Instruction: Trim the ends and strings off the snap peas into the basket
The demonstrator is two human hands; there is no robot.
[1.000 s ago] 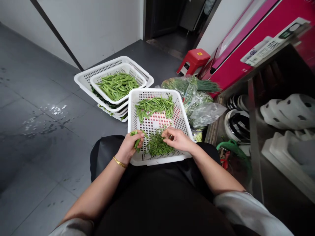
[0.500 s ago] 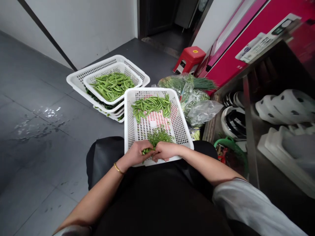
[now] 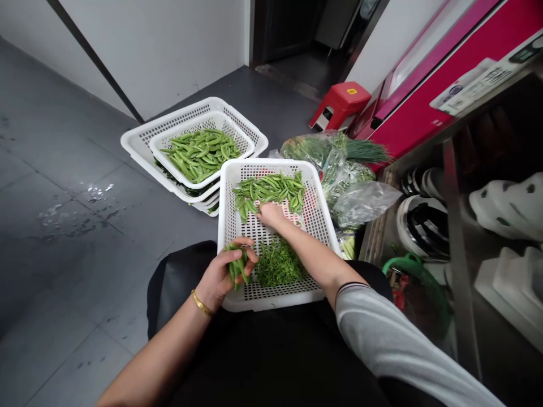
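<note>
On my lap rests a white perforated plastic basket (image 3: 278, 302). Green pea pods (image 3: 271, 189) lie in a loose pile at its far end, and a heap of small green trimmings (image 3: 280, 263) is at its near end. My left hand (image 3: 223, 268), with a gold bracelet at the wrist, is closed around several pea pods (image 3: 237, 265) over the basket's left near corner. My right hand (image 3: 271, 216) reaches in at the near edge of the pod pile. Its fingers look curled and are mostly hidden behind the hand, so what they pinch cannot be made out.
Stacked white baskets (image 3: 138, 141) stand ahead on the left, a smaller basket of pea pods (image 3: 201, 152) on top. Plastic bags of greens (image 3: 339, 169) lie right of my basket. Beyond are a red stool (image 3: 341, 104), a metal shelf with white containers (image 3: 504, 203), and a green basket (image 3: 418, 265).
My right hand has left my left hand and moved forward to the pod pile. My left hand has shifted left, still holding pods. The trimmings heap is now less covered. The view shifted slightly.
</note>
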